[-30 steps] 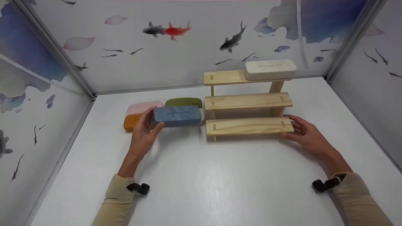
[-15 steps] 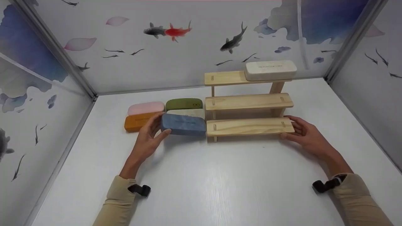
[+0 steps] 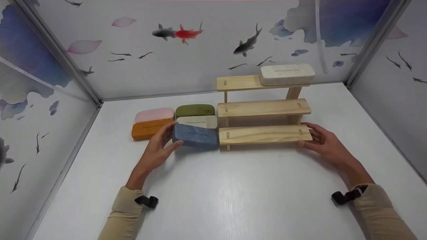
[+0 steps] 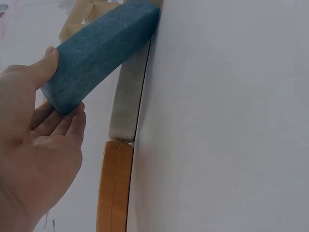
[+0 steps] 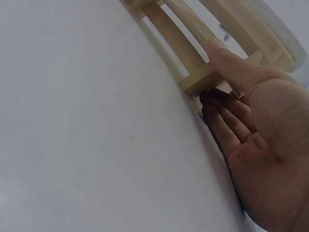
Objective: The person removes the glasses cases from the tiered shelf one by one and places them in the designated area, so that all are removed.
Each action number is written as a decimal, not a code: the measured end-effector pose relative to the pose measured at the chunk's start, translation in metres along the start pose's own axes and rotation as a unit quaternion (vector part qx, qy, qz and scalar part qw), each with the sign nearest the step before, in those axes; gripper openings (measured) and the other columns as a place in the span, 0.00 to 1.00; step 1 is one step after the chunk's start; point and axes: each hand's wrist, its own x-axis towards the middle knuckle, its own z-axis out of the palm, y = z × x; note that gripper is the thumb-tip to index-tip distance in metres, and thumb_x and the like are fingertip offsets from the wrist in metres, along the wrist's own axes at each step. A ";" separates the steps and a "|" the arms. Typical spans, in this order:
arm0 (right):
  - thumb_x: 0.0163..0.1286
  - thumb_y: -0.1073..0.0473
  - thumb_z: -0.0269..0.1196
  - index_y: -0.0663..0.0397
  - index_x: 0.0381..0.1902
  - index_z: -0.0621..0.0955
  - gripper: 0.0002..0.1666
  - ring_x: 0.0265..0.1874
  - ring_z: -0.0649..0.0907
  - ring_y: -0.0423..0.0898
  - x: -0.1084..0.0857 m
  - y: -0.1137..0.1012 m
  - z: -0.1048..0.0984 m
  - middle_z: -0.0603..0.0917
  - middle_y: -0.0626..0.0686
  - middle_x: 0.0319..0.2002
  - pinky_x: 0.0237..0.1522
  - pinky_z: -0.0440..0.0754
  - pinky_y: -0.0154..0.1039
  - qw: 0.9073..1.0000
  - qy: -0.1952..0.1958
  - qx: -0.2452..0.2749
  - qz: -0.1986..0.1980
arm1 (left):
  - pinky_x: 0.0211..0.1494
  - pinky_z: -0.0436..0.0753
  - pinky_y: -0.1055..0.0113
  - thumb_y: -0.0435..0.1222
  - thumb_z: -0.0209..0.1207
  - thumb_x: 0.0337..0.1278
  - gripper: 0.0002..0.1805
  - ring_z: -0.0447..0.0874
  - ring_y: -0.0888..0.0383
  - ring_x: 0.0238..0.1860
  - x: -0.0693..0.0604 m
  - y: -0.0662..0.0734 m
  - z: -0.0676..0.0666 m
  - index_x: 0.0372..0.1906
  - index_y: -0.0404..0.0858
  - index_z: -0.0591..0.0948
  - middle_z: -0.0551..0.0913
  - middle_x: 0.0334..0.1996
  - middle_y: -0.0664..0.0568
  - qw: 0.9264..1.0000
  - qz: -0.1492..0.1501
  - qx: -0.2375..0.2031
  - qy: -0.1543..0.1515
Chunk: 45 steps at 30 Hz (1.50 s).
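My left hand (image 3: 156, 150) holds the left end of a blue glasses case (image 3: 195, 136), thumb on the near side and fingers behind. The case tilts, its right end lower and close to the left end of a three-tier wooden display rack (image 3: 263, 134). In the left wrist view, the blue case (image 4: 99, 50) slants over a light-coloured case's edge, its held end raised from the table. My right hand (image 3: 325, 145) grips the right end of the rack's lowest tier; in the right wrist view the thumb lies on the wooden support (image 5: 205, 79), with the fingertips partly hidden beyond it.
Left of the rack, a pink case (image 3: 154, 114), an orange case (image 3: 146, 129), a green case (image 3: 195, 110) and an off-white case (image 3: 196, 122) lie side by side. Another off-white case (image 3: 287, 74) sits on the top tier's right. Printed panels enclose the white table (image 3: 233, 193).
The blue case has moved right, nearer and down with my left hand, and tilted, uncovering the off-white case behind it. My right hand keeps its place on the rack.
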 end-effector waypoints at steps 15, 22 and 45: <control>0.76 0.55 0.72 0.50 0.85 0.64 0.47 0.62 0.82 0.25 -0.002 0.000 -0.002 0.73 0.69 0.77 0.58 0.84 0.22 1.000 0.004 -0.018 0.009 | 0.83 0.73 0.46 0.34 0.75 0.66 0.38 0.75 0.44 0.76 0.004 -0.012 -0.013 0.77 0.40 0.72 0.78 0.74 0.44 0.987 -0.058 0.145 -0.047; 0.76 0.56 0.73 0.51 0.85 0.64 0.47 0.62 0.82 0.25 -0.002 -0.001 -0.001 0.73 0.69 0.77 0.58 0.84 0.22 1.000 0.003 -0.011 0.006 | 0.83 0.74 0.47 0.36 0.74 0.67 0.38 0.75 0.44 0.77 0.006 -0.011 -0.011 0.78 0.38 0.71 0.77 0.74 0.42 0.983 -0.069 0.159 -0.052; 0.77 0.55 0.72 0.51 0.86 0.62 0.48 0.62 0.83 0.26 0.000 -0.002 0.001 0.73 0.68 0.77 0.58 0.85 0.23 1.000 -0.001 -0.012 0.006 | 0.78 0.79 0.45 0.38 0.68 0.75 0.29 0.80 0.42 0.74 0.021 0.022 0.003 0.74 0.37 0.76 0.82 0.71 0.43 0.990 -0.007 0.138 0.004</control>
